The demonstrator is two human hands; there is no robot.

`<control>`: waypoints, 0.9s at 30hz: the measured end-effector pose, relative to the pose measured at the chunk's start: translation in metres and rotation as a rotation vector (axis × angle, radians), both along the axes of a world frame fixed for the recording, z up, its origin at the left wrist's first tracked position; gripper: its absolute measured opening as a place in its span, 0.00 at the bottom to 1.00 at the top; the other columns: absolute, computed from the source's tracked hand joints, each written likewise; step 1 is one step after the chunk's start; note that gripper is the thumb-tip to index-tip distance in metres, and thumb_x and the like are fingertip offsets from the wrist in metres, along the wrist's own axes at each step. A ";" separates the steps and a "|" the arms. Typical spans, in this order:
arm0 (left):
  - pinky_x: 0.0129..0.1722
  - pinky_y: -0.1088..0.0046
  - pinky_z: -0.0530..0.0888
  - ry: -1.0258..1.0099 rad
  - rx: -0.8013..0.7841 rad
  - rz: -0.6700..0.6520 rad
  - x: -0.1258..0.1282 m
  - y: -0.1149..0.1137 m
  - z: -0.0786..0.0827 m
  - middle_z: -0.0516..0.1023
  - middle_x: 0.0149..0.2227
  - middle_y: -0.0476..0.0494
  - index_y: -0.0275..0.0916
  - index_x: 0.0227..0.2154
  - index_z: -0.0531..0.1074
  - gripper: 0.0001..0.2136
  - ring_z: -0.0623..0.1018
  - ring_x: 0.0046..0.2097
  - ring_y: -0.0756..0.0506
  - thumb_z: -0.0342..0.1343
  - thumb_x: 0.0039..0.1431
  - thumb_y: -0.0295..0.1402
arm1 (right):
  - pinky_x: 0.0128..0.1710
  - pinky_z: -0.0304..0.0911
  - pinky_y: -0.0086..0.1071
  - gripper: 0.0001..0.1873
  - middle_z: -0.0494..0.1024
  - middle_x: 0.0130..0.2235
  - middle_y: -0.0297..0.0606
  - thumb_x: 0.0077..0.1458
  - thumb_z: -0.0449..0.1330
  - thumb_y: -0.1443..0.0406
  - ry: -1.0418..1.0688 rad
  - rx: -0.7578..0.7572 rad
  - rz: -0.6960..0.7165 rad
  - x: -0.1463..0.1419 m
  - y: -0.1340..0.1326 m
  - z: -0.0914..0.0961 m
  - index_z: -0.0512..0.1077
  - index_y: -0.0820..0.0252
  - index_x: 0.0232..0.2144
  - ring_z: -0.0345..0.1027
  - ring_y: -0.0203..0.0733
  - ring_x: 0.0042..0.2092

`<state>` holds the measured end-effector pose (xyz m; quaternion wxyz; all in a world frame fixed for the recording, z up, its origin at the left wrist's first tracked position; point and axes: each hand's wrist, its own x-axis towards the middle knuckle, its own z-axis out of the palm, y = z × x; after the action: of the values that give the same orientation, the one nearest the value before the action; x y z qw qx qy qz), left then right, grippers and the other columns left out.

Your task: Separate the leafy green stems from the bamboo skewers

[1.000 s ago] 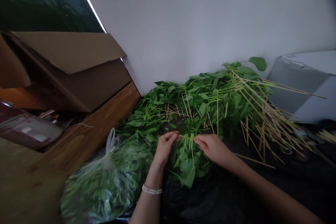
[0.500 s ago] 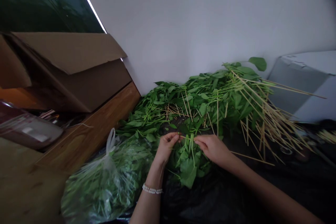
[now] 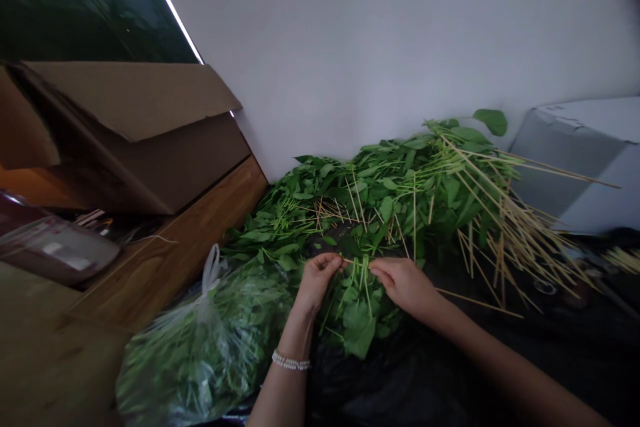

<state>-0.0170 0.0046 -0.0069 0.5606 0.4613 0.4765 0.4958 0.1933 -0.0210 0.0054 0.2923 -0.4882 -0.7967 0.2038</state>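
Note:
A thin wooden skewer (image 3: 480, 303) runs slantwise through both my hands, its long end sticking out to the right below my right wrist. My left hand (image 3: 320, 277), wearing a white beaded bracelet (image 3: 291, 361), pinches near its left end. My right hand (image 3: 400, 283) pinches at the stems beside it, fingers closed round the skewer. Between the hands, several green leafy stems (image 3: 359, 273) sit side by side along the skewer. Their leaves (image 3: 359, 330) hang down over black plastic (image 3: 380, 387). The exact contact at the fingertips is partly hidden.
Behind my hands, leafy stems on skewers (image 3: 400, 180) are heaped against the wall, with bare skewer ends (image 3: 525, 233) fanning right. A tied clear bag of leaves (image 3: 200, 353) lies left. A cardboard box (image 3: 150, 160) and a white box (image 3: 575, 160) flank the heap.
Almost nothing differs. Both hands keep their pinch on the skewer in the same place, with only a very slight shift of the left fingers.

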 end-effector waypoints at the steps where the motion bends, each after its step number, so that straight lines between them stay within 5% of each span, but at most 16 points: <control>1: 0.35 0.75 0.70 -0.001 0.002 -0.004 0.000 0.000 0.000 0.81 0.29 0.43 0.34 0.29 0.77 0.15 0.74 0.29 0.51 0.68 0.43 0.40 | 0.37 0.59 0.29 0.14 0.79 0.34 0.37 0.60 0.49 0.64 0.007 0.005 -0.002 0.000 0.000 0.000 0.75 0.55 0.33 0.71 0.40 0.38; 9: 0.36 0.74 0.71 -0.026 0.017 -0.053 0.001 -0.001 0.002 0.80 0.27 0.44 0.34 0.28 0.76 0.15 0.74 0.29 0.51 0.68 0.43 0.41 | 0.31 0.56 0.27 0.14 0.74 0.26 0.34 0.60 0.48 0.65 0.031 -0.078 0.045 0.000 -0.001 0.007 0.71 0.57 0.27 0.66 0.36 0.28; 27: 0.35 0.74 0.71 -0.031 -0.030 -0.073 0.001 -0.001 0.000 0.81 0.29 0.43 0.34 0.28 0.76 0.15 0.76 0.29 0.50 0.69 0.41 0.40 | 0.34 0.58 0.29 0.14 0.75 0.28 0.35 0.59 0.48 0.64 0.063 -0.069 0.042 -0.001 -0.001 0.004 0.72 0.57 0.29 0.67 0.37 0.31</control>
<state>-0.0165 0.0037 -0.0068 0.5927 0.4622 0.4578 0.4749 0.1921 -0.0216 0.0091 0.2961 -0.4746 -0.7895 0.2525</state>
